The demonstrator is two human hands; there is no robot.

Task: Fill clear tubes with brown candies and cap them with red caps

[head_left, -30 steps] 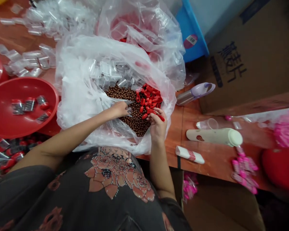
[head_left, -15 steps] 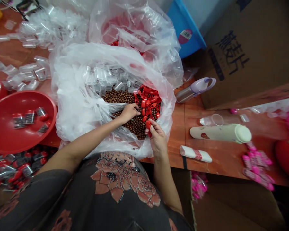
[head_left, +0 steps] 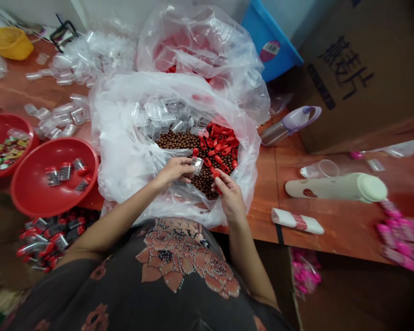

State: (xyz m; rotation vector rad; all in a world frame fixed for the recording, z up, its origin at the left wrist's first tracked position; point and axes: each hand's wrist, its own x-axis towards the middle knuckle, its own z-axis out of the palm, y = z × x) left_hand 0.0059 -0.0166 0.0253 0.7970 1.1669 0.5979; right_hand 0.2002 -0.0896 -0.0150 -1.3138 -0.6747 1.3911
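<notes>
Left hand (head_left: 172,171): fingers curled and nearly closed, fingertips pinching a clear plastic capsule (head_left: 197,165) just off their tips. Right hand (head_left: 230,196): thumb and forefinger closed on a red oblong piece (head_left: 217,184), remaining fingers loosely bent. Directly beneath and ahead of both sets of fingers, brown beads (head_left: 189,145) and a cluster of glossy red pieces (head_left: 224,147), side by side inside a clear plastic bag (head_left: 124,151). Beyond the fingers, a heap of clear plastic tubes (head_left: 158,112) in the same bag, with bunched bag film around the whole contents and under both forearms. Farther ahead, a second bag (head_left: 200,41) with red visible inside. Left of the fingers, on the bench (head_left: 262,202), loose clear tubes (head_left: 62,112), a red bowl (head_left: 27,195) with wrapped red-and-silver items, and a second red bowl (head_left: 3,128) with multicoloured contents. Right of the fingers, a purple-topped flask (head_left: 290,126), a clear cup (head_left: 320,169), a cream bottle (head_left: 334,187), and a red-banded white roll (head_left: 296,221). Farther right, pink packets (head_left: 403,243), partly blurred. Ahead and right, a blue bin (head_left: 272,46) and a cardboard box (head_left: 359,78).
</notes>
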